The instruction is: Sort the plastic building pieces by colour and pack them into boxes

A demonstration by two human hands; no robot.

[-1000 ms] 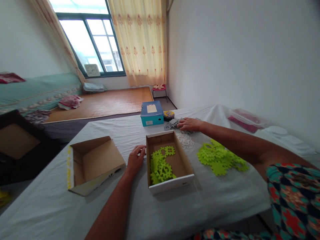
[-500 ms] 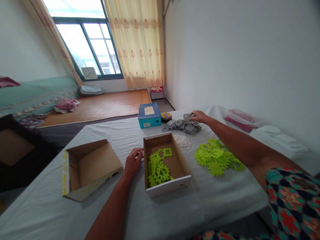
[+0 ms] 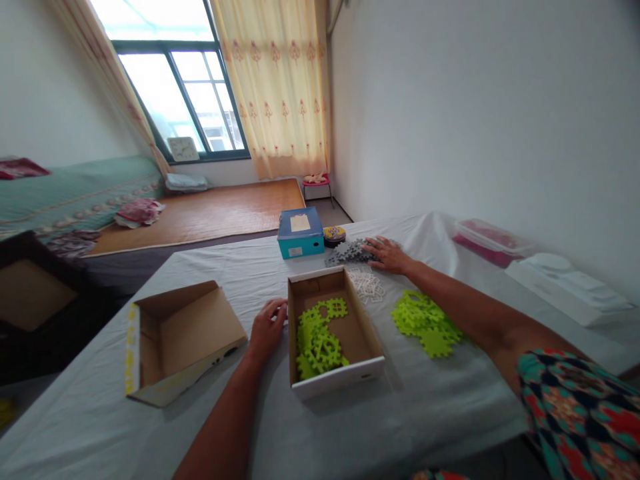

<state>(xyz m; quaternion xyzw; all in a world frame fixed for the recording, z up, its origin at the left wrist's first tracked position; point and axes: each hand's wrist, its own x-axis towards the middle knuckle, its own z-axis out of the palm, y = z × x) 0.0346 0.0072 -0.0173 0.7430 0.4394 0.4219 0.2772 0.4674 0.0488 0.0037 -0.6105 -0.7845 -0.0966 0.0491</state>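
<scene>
My left hand (image 3: 267, 327) rests against the left wall of a small cardboard box (image 3: 370, 330), fingers curled on its edge. Several lime green gear-shaped foam pieces (image 3: 316, 338) lie inside that box. My right hand (image 3: 387, 254) lies flat with fingers spread on a pile of grey gear-shaped pieces (image 3: 346, 252) at the far side of the table. A few white pieces (image 3: 367, 283) lie just in front of the grey ones. A loose heap of green pieces (image 3: 424, 321) sits on the cloth under my right forearm.
An empty cardboard box lid (image 3: 176, 337) lies at the left on the white cloth of the table (image 3: 250, 427). A blue box (image 3: 301, 231) and a small round tin (image 3: 334, 234) stand at the far edge. A pink-lidded container (image 3: 493, 240) and white trays (image 3: 570, 283) sit on the right.
My right hand first reached farther right over the grey pile, then came back left and settled flat on it. The left hand stayed at the box.
</scene>
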